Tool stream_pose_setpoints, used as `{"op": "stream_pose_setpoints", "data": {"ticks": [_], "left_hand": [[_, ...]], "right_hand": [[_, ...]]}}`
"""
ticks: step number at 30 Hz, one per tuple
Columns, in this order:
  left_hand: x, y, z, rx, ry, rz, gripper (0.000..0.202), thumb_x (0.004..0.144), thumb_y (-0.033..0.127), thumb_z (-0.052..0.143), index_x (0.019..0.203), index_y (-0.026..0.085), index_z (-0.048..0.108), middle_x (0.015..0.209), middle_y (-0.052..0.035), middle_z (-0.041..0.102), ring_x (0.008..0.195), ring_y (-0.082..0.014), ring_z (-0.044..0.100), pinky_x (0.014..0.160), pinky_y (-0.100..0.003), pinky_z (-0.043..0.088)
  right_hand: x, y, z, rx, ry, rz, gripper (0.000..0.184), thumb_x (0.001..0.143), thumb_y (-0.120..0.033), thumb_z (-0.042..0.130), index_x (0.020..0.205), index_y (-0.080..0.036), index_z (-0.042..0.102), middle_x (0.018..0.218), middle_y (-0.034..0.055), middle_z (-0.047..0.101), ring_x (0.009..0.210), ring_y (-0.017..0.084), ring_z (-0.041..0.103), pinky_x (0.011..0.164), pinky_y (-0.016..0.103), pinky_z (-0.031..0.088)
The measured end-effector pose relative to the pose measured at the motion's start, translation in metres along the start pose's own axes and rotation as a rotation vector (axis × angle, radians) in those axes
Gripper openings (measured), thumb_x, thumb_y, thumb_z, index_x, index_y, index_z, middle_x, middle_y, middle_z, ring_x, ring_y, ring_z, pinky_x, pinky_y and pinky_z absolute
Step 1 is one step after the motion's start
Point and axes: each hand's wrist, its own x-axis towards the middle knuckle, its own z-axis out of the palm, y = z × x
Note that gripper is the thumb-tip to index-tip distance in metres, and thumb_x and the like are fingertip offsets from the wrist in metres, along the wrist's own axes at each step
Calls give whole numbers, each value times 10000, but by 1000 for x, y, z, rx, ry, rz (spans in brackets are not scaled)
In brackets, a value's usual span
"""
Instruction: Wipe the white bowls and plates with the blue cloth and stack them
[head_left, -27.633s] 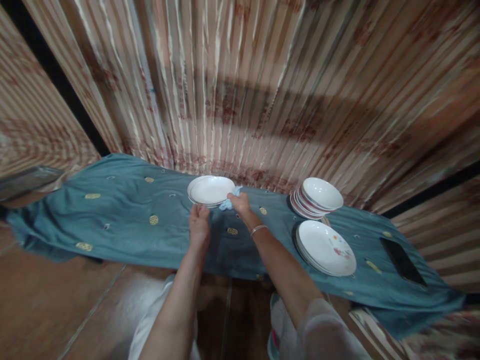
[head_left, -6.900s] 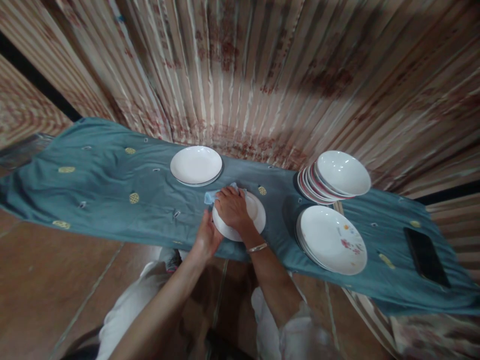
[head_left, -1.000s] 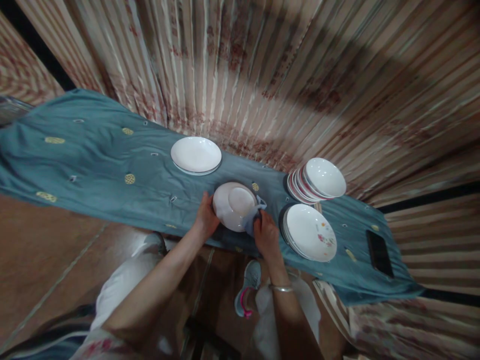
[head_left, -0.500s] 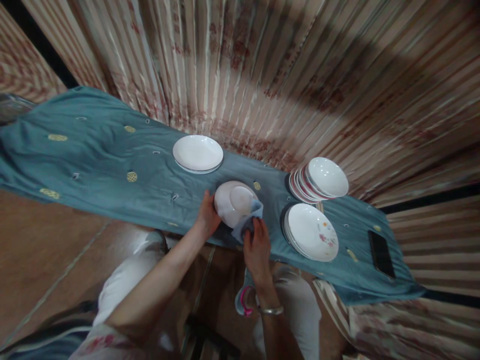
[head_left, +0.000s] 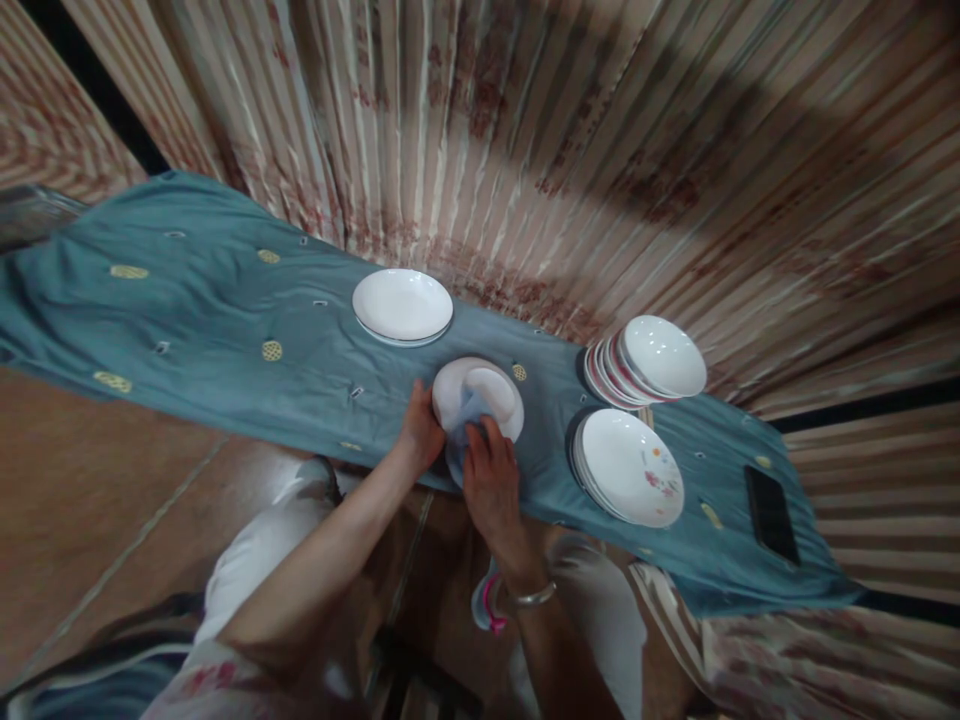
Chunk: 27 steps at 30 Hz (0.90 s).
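A white plate [head_left: 491, 392] is held upside down over the blue cloth-covered table [head_left: 225, 310]. My left hand [head_left: 420, 435] grips its left rim, fingers curled round the edge. My right hand [head_left: 491, 478] presses a light blue rag [head_left: 463, 420] against the plate's underside near its front edge, fingers closed on the rag. A small stack of white plates [head_left: 403, 305] lies farther back on the table.
At the right stand a leaning stack of red-rimmed bowls [head_left: 649, 360] and a stack of flowered plates [head_left: 630, 468]. A dark phone [head_left: 771, 500] lies near the table's right end. A striped curtain [head_left: 525, 130] hangs behind. A metal tray's edge [head_left: 30, 205] shows far left.
My right hand has slid the rag leftward across the plate's underside, from its right edge to its front middle. The left hand keeps its grip on the rim.
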Motion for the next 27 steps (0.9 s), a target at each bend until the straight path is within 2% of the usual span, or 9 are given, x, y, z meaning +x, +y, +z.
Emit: {"op": "stream_pose_setpoints", "data": {"ticks": [3,8,15,17,21,24,27], "left_hand": [[3,-1,-5,-4,12,-6,543,1046,406,220,1149,123,671,807,-66,767,1036,-239,709,1001,-366,515],[11,-2,-14,-74,25,-32,452,1032,397,329,1047,130,695,694,-35,714,888,-203,734,897,-308,564],[4,-1,-7,-67,105,-20,471,1041,401,324,1234,86,616,653,-15,685,917,-197,728,996,-312,531],[3,-1,-6,-72,106,-28,489,1041,398,325,1287,64,585,708,-34,707,956,-202,722,1017,-317,520],[2,-2,-6,-99,67,-46,526,1040,400,310,1384,56,512,997,-107,753,1081,-211,687,1048,-335,501],[3,-2,-7,-119,39,-47,515,1042,404,294,1398,100,510,1134,-108,733,1151,-206,660,1063,-338,483],[5,-3,-8,-117,7,-40,515,1044,411,269,1375,119,536,1188,-109,720,1204,-215,634,1076,-350,465]], "right_hand": [[13,-3,-3,-1,-97,-48,353,980,-109,416,1265,-131,623,1351,191,570,1173,260,572,979,406,469],[36,-10,-6,-11,-225,-139,347,974,-113,434,1252,-142,639,1349,168,584,1050,246,574,965,408,459],[64,-15,-5,-53,-289,-198,263,997,-163,451,1138,-166,674,1271,144,623,1023,243,567,954,395,450],[70,-16,-5,-61,-300,-210,246,1002,-176,453,1119,-173,669,1255,133,630,1027,249,559,942,396,451],[82,-16,-4,-80,-313,-226,238,1010,-191,443,1081,-175,669,1201,119,646,1014,259,540,898,394,453],[92,-16,-3,-91,-338,-221,247,1013,-197,435,1069,-170,674,1164,125,649,1029,266,529,876,395,449],[103,-14,-1,-89,-359,-211,257,1012,-201,430,1084,-161,674,1188,134,641,1063,274,518,904,408,432]]}}
